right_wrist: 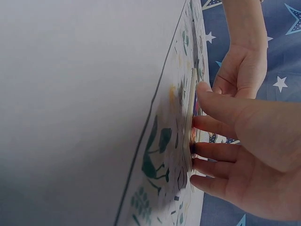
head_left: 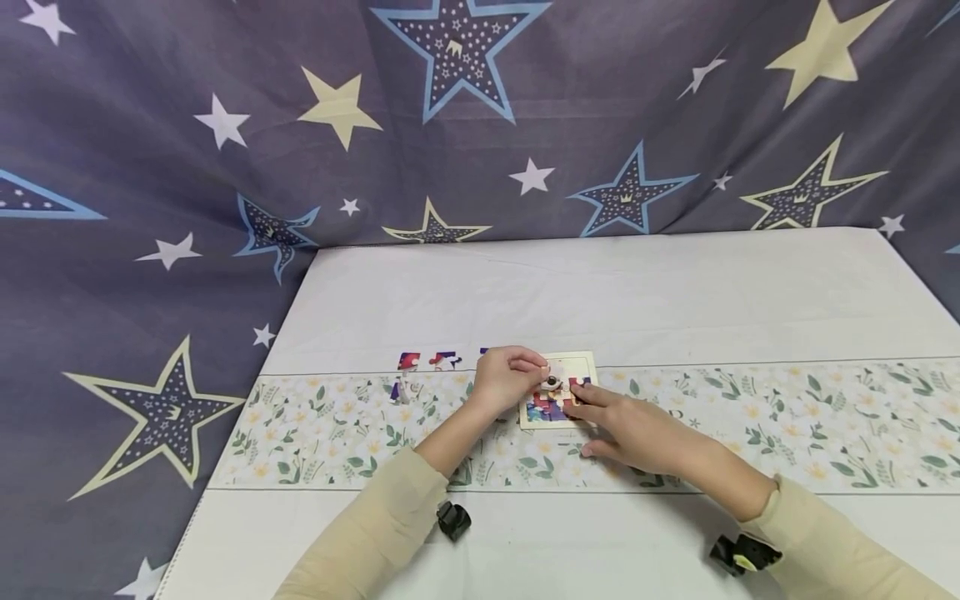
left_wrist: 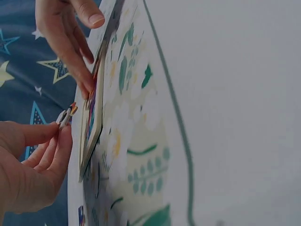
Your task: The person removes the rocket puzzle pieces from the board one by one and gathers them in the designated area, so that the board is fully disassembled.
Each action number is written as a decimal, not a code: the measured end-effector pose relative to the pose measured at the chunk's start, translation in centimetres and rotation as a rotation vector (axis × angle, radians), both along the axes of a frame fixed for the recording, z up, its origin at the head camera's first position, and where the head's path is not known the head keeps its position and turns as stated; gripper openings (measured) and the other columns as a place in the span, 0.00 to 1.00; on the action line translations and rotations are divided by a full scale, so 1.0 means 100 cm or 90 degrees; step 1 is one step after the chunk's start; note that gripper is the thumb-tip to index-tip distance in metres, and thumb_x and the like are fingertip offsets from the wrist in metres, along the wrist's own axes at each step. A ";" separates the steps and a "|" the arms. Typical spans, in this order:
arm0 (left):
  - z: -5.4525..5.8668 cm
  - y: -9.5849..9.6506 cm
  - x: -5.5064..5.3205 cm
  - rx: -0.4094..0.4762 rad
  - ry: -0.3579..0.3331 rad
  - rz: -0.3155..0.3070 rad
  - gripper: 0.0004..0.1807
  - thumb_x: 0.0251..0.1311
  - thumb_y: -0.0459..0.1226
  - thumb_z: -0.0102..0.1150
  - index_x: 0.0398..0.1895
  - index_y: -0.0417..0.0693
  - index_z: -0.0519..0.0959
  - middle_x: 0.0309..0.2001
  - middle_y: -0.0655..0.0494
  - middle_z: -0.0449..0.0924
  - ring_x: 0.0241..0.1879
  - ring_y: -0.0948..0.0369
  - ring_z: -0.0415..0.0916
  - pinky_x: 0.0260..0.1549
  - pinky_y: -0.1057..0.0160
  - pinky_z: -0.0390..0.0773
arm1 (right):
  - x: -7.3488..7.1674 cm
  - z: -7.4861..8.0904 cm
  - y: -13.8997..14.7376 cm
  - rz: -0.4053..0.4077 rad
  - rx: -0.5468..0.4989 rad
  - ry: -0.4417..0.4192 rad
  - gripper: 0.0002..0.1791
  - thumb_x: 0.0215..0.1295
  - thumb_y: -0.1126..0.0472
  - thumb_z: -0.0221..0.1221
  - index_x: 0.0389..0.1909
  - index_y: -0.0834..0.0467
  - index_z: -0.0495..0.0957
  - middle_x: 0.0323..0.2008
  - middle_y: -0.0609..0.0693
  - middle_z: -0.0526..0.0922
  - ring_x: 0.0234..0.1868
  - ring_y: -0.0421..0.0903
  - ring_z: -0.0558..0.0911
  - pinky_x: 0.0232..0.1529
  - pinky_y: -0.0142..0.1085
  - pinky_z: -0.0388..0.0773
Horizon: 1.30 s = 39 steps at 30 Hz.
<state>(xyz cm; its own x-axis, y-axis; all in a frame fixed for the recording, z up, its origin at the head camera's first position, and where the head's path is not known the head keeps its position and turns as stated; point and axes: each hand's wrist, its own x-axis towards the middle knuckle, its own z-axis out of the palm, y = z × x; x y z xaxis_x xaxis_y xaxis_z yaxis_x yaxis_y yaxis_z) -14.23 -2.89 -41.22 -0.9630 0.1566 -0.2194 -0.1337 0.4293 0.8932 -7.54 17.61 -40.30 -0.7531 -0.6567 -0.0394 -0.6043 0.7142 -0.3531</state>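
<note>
Thumb and fingers of my left hand (head_left: pixel 504 383) pinch a jigsaw puzzle piece (left_wrist: pixel 67 116), held just over a small puzzle tray (head_left: pixel 543 424). In the left wrist view the piece is tilted and apart from the tray. Joined colourful pieces (head_left: pixel 546 410) lie in the lower part of the tray, while its top right shows pale board. My right hand (head_left: pixel 633 427) rests its outstretched fingertips on the tray's right side, touching the pieces there. The left hand partly covers the tray's left edge in the head view.
Left of the tray lie loose puzzle pieces: a red one (head_left: pixel 408 361), a red and blue one (head_left: pixel 444 361) and a pale one (head_left: pixel 406 389). Another dark piece (head_left: pixel 483 350) shows partly behind the left hand. A floral strip (head_left: pixel 750 425) crosses the white table (head_left: pixel 600 300).
</note>
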 end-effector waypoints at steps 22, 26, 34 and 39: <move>0.007 -0.059 -0.001 0.018 -0.023 0.037 0.06 0.54 0.31 0.67 0.35 0.39 0.84 0.33 0.44 0.87 0.28 0.63 0.84 0.35 0.63 0.85 | 0.001 0.000 0.004 0.000 0.005 -0.019 0.33 0.62 0.50 0.62 0.66 0.58 0.69 0.70 0.61 0.65 0.67 0.61 0.70 0.56 0.50 0.77; 0.008 -0.078 0.001 0.020 -0.037 0.039 0.07 0.54 0.30 0.66 0.36 0.37 0.84 0.34 0.43 0.87 0.30 0.61 0.85 0.36 0.63 0.85 | 0.001 0.000 0.003 0.002 0.007 -0.016 0.33 0.62 0.49 0.62 0.66 0.57 0.68 0.70 0.60 0.65 0.67 0.61 0.70 0.56 0.50 0.77; 0.011 -0.112 0.004 0.005 -0.049 0.059 0.09 0.56 0.31 0.65 0.40 0.34 0.82 0.34 0.46 0.86 0.31 0.63 0.84 0.38 0.64 0.85 | 0.001 0.001 0.002 0.003 0.008 -0.016 0.33 0.62 0.50 0.62 0.66 0.58 0.69 0.70 0.60 0.65 0.67 0.61 0.70 0.56 0.49 0.77; 0.010 -0.127 0.004 0.009 -0.070 0.084 0.11 0.56 0.31 0.65 0.41 0.34 0.82 0.32 0.50 0.86 0.30 0.65 0.84 0.37 0.66 0.84 | 0.001 0.002 0.002 0.008 0.004 -0.013 0.33 0.62 0.50 0.62 0.66 0.58 0.69 0.70 0.61 0.65 0.67 0.60 0.70 0.55 0.48 0.78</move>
<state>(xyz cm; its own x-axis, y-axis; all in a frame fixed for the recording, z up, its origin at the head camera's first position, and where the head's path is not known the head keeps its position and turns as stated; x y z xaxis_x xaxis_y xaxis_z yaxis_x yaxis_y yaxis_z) -13.86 -15.56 -40.21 -0.9456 0.0338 -0.3235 -0.2858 0.3884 0.8761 -7.42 17.79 -40.13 -0.7434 -0.6663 -0.0587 -0.6064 0.7084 -0.3612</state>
